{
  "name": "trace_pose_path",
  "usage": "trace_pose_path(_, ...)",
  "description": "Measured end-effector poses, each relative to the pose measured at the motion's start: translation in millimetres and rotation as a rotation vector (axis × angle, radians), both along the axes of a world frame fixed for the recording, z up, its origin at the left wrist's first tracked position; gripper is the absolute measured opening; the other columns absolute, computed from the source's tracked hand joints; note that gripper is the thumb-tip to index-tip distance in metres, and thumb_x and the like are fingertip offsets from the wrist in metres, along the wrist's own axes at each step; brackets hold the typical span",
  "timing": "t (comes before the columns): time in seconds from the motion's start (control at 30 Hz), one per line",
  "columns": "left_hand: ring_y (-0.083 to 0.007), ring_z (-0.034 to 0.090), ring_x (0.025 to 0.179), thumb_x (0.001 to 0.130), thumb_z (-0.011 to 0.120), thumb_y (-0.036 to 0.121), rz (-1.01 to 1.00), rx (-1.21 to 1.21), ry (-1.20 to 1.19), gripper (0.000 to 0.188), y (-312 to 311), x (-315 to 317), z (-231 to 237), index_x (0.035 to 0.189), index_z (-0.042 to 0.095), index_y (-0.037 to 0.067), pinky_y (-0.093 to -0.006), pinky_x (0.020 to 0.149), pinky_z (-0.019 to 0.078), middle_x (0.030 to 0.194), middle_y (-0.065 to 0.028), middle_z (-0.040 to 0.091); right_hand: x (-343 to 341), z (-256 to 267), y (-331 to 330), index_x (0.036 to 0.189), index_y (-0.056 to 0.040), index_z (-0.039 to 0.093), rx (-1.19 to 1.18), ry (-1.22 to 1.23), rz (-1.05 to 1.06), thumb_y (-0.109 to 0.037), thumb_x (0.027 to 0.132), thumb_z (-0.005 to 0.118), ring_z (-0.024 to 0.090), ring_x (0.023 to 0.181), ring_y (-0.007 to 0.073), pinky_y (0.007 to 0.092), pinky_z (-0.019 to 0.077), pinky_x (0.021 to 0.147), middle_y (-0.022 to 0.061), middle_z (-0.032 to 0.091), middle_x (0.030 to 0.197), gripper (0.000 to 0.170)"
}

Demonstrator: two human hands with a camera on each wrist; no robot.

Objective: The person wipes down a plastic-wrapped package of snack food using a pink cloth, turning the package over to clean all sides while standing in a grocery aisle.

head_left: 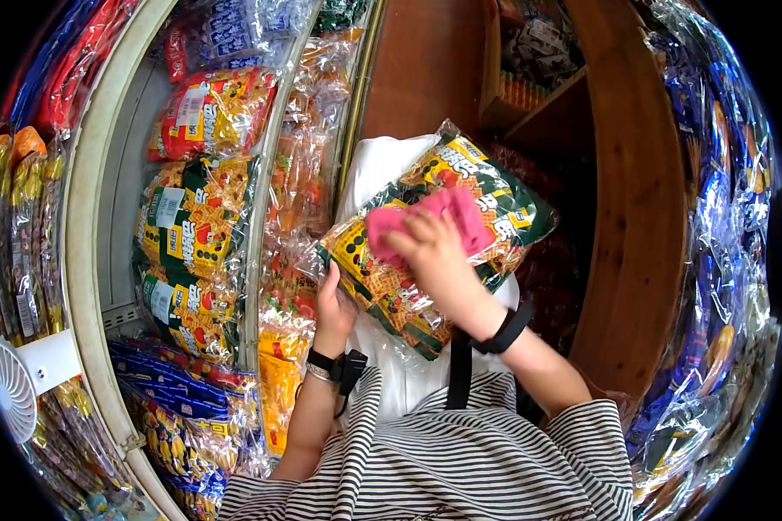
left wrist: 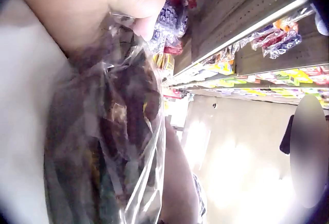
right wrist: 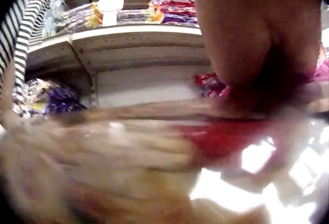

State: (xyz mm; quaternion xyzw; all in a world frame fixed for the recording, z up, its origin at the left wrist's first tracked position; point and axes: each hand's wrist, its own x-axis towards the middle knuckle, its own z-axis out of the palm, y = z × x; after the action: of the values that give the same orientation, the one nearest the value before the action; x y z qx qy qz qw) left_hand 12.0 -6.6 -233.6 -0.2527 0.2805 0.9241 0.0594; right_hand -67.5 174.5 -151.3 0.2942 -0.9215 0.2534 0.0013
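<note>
A large clear-wrapped snack bag (head_left: 517, 208), green and yellow with waffle-like pieces pictured on it, lies tilted over the person's lap. My left hand (head_left: 334, 308) grips its lower left edge, thumb up along the side. In the left wrist view that hand (left wrist: 128, 0) holds the crinkled, see-through wrapper (left wrist: 128, 105). With bent fingers my right hand (head_left: 439, 260) holds a pink cloth (head_left: 465, 213) against the bag's printed face. Close up in the right wrist view, the right hand (right wrist: 247, 28) is over the shiny bag (right wrist: 128, 152), its fingertips hidden.
Similar snack bags (head_left: 187, 226) stand on the shelf at left, behind a pale shelf edge (head_left: 100, 174). A white fan (head_left: 13, 386) sticks out at far left. To the right are a curved wooden panel (head_left: 639, 217) and hanging blue packets (head_left: 712, 260).
</note>
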Motion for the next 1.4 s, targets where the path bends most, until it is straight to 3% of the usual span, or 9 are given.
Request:
trace_pose_path(0.13,-0.0242,0.054,0.122,0.104,0.037,0.039,-0.095,0.044,0.023,0.052,-10,6,6,0.138,0.043,0.001,-0.0424,0.104,0.0435,0.134,-0.0107,0.055,41,24,-15,0.111,-0.0143,0.065,-0.091,-0.104,0.229,-0.013,0.078,0.06,0.045,0.13,0.0334,0.0525,0.0325,0.11,0.0127,0.056,0.128,0.033)
trace_pose_path(0.2,-0.0287,0.052,0.126,0.105,0.032,0.042,-0.259,0.408,-0.148,0.057,-17,3,9,0.14,0.042,-0.001,-0.0412,0.109,0.0392,0.139,-0.0167,0.05,49,27,-6,0.104,-0.0148,0.067,-0.093,-0.144,0.42,-0.015,0.076,0.062,0.044,0.132,0.0296,0.0526,0.0318,0.111,0.0092,0.055,0.131,0.029)
trace_pose_path(0.23,-0.0301,0.05,0.127,0.105,0.032,0.042,-0.133,0.19,-0.076,0.056,-13,0,-10,0.141,0.04,0.001,-0.0436,0.11,0.0382,0.141,-0.0163,0.049,53,25,1,0.104,-0.0148,0.067,-0.093,-0.148,0.415,-0.015,0.076,0.062,0.044,0.132,0.0296,0.0526,0.0318,0.111,0.0092,0.055,0.131,0.029)
trace_pose_path(0.4,-0.0306,0.05,0.128,0.105,0.036,0.036,-0.057,0.15,-0.04,0.049,-14,0,-20,0.143,0.039,0.007,-0.0497,0.107,0.0402,0.142,-0.0131,0.049,60,37,56,0.088,-0.0141,0.07,-0.181,-0.363,0.409,-0.011,0.07,0.066,0.05,0.128,0.0225,0.0496,0.0325,0.112,0.0028,0.061,0.123,0.019)
trace_pose_path(0.63,-0.0271,0.052,0.125,0.105,0.035,0.038,-0.07,0.206,0.071,0.051,-1,-8,9,0.142,0.04,0.003,-0.0437,0.107,0.04,0.14,-0.012,0.051,54,33,46,0.093,-0.0128,0.068,-0.212,-0.2,0.156,-0.004,0.069,0.063,0.047,0.131,0.0281,0.0513,0.0327,0.111,0.0049,0.059,0.13,0.025)
trace_pose_path(0.87,-0.0281,0.055,0.121,0.104,0.036,0.041,-0.091,0.18,0.099,0.052,-14,-7,-8,0.139,0.044,0.004,-0.0444,0.104,0.0429,0.137,-0.0125,0.054,77,12,27,0.089,-0.0115,0.069,-0.276,-0.333,0.549,-0.016,0.072,0.063,0.051,0.126,0.023,0.0436,0.0327,0.113,0.0022,0.063,0.119,0.019)
trace_pose_path(1.07,-0.0272,0.053,0.123,0.104,0.039,0.039,-0.048,0.056,0.011,0.05,-8,-10,3,0.141,0.041,0.005,-0.0456,0.104,0.043,0.138,-0.0105,0.053,84,32,103,0.081,-0.0102,0.07,-0.254,-0.396,0.151,-0.001,0.063,0.061,0.056,0.122,0.0261,0.0495,0.0342,0.111,0.0047,0.069,0.11,0.023)
trace_pose_path(1.2,-0.0283,0.053,0.124,0.104,0.038,0.04,-0.07,0.099,0.033,0.051,-5,-11,7,0.141,0.041,0.005,-0.0464,0.105,0.0418,0.138,-0.0107,0.052,61,20,116,0.096,-0.012,0.072,-0.245,-0.195,-0.126,0.007,0.066,0.056,0.049,0.13,0.0323,0.0535,0.034,0.11,0.0093,0.062,0.125,0.039)
trace_pose_path(1.4,-0.0288,0.054,0.122,0.102,0.046,0.034,-0.066,0.052,0.069,0.049,-1,-1,0,0.139,0.044,0.001,-0.045,0.103,0.044,0.135,-0.013,0.054,22,10,55,0.107,-0.0114,0.065,-0.204,-0.031,0.114,-0.01,0.078,0.06,0.046,0.131,0.0343,0.0538,0.0342,0.11,0.0107,0.055,0.132,0.03)
